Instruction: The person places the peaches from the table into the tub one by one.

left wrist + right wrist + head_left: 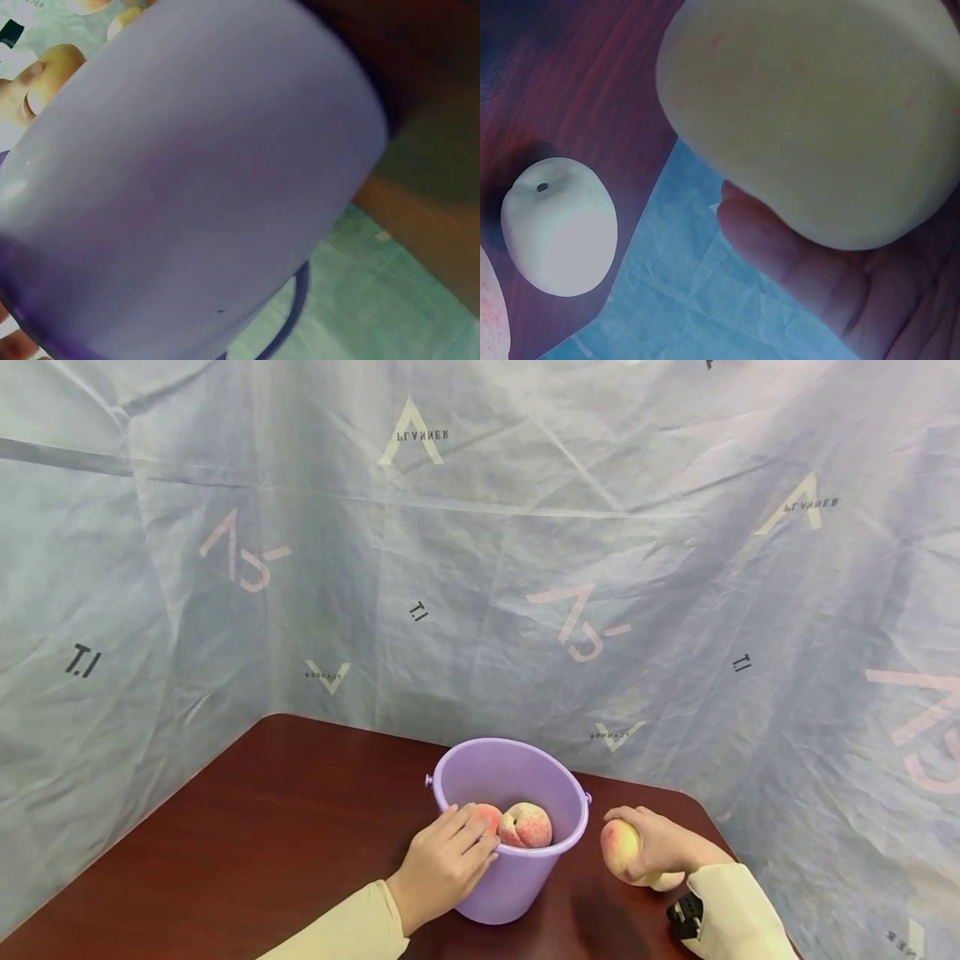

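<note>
A purple bucket (501,887) stands on the dark red-brown table, with a reddish peach (487,817) and a paler peach (526,825) visible inside. My left hand (444,863) holds the bucket's near left rim, fingers hooked over it and thumb hidden. The bucket's outer wall (195,165) fills most of the left wrist view. To the right of the bucket, my right hand (660,843) grips a yellow-red peach (619,847), which looms large in the right wrist view. Just beyond that hand lies another pale peach (666,882), partly covered by it.
In the right wrist view a pale peach (559,229) sits near the table edge, and part of a pinkish one (490,319) shows at the left border. A grey printed sheet (480,568) hangs behind the table (300,810). The bucket's handle (296,307) hangs loose.
</note>
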`<state>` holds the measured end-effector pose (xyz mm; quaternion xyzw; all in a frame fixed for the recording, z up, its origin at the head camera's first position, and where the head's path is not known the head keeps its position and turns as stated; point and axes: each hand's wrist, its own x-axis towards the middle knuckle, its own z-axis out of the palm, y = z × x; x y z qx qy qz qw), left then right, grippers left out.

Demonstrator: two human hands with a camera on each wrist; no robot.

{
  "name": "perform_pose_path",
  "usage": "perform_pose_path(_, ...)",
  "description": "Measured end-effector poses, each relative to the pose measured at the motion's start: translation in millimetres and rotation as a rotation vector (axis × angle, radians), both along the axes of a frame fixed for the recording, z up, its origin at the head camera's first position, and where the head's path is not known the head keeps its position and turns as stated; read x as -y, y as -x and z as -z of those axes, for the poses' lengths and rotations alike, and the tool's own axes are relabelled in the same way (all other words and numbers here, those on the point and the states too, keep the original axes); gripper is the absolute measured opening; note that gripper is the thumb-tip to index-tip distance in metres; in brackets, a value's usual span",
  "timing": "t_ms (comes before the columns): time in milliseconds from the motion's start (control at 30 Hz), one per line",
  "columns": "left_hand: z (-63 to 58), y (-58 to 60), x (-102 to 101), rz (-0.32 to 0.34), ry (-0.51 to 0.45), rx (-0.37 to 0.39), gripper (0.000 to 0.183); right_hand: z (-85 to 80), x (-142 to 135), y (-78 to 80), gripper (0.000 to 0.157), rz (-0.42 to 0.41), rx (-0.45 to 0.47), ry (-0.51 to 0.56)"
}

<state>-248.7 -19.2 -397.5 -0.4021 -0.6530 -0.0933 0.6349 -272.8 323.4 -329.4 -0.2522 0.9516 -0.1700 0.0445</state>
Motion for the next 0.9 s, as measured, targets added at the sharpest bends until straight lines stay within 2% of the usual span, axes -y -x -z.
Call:
perform_pose_path(100,-2.1,1.6,-2,-0.015,0.031,-0.028,0.032,2.9,-1,-0.1,0.067,0.015,-0.002,0.017)
perform_pose_path(267,0.3,1.4,0,-0.031,0.021,-0.046,0.035,4.8,-2,0.3,0.068,0.016,0.008,0.026)
perform_pose_path(600,-5.2,-0.7,3,-0.031,0.028,-0.024,0.038,-8.6,-6,2.8,0.069,0.024,-0.012,0.023)
perform_pose_path(700,-4.4,-1.8,2,-0.027,0.022,-0.004,0.038,-11.0,-6,1.7,0.070,0.023,-0.035,0.018)
perform_pose_path(900,-0.4,-4.2,0,-0.038,0.016,0.014,0.037,-14.9,0,0.8,0.073,0.015,-0.143,0.014)
